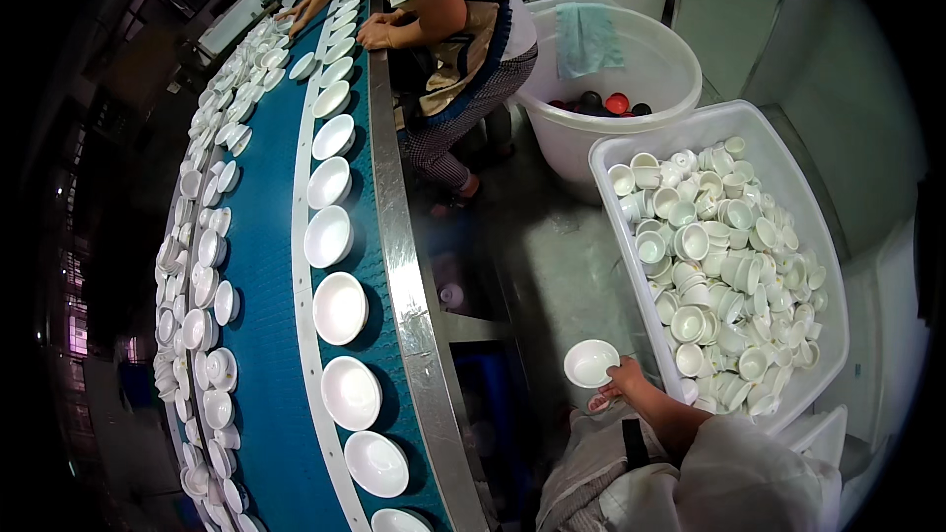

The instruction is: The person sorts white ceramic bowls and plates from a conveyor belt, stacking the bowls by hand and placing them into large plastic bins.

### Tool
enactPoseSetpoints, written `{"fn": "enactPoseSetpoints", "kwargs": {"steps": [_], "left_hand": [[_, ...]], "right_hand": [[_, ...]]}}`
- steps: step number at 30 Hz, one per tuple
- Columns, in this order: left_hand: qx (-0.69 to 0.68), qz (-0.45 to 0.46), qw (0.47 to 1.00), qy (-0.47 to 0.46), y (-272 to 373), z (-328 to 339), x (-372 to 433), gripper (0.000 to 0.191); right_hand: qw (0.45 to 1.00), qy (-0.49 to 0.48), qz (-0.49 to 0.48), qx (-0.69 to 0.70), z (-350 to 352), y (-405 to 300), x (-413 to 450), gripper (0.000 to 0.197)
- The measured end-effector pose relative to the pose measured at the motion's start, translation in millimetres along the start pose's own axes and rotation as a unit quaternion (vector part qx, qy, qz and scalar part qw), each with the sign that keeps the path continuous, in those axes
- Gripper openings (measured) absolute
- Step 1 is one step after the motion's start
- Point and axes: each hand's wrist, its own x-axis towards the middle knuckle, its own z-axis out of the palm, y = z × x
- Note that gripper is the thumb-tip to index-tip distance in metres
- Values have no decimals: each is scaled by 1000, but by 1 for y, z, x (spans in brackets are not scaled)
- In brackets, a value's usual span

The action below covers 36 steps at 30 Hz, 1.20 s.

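My right hand (627, 378) grips a white ceramic bowl (591, 364) by its right rim, low in front of my apron (595, 469). The bowl hangs over the floor between the conveyor and the tub, its inside facing up towards me. My left hand is out of view. To the left runs a blue conveyor belt (270, 251), which carries a row of white bowls (341, 308) along its near lane. Right of my hand, a white plastic tub (641, 277) is heaped with small white ceramic cups (728, 273).
A metal rail (403, 266) edges the conveyor. Many bowls (199, 329) crowd its far side. A co-worker (473, 22) leans over the belt further up. Behind stands a large round bin (672, 52) with a cloth (589, 41) and red and black items (617, 103).
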Motion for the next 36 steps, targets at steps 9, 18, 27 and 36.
{"fn": "enactPoseSetpoints", "kwargs": {"steps": [9, 18, 27, 36], "left_hand": [[-88, -18, 992, -94, 28, 36, 207, 56], [-24, -6, 999, -49, 5, 86, 238, 63], [-3, -40, 994, -103, 33, 68, 292, 64], [-47, -75, 985, -147, 51, 41, 326, 55]], "right_hand": [[998, 19, -13, -50, 72, -96, 70, 39], [979, -69, 8, -194, 261, -220, 191, 33], [951, -295, 91, 0, 380, -310, 212, 33], [895, -268, 146, -324, 192, -129, 169, 18]]}}
